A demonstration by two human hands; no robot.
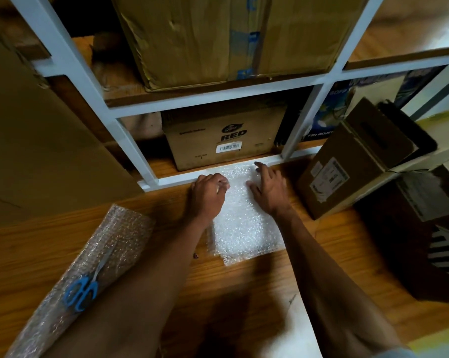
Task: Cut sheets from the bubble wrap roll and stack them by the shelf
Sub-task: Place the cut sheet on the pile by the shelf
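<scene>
The cut sheets (244, 223) lie on the floor, touching the shelf (176, 178). The right hand (268, 188) presses flat on top with straight fingers. The left hand (209, 192) curls at the sheet's edge; I cannot tell if it pinches. Line up the edges, then pat the pile flat.

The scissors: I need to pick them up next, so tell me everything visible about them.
The blue-handled scissors have two looped plastic handles and slim grey metal blades, which look closed. They lie flat on the clear bubble wrap roll at lower left, handles toward the camera and blades pointing up-right along the roll. Neither hand touches them.
</scene>
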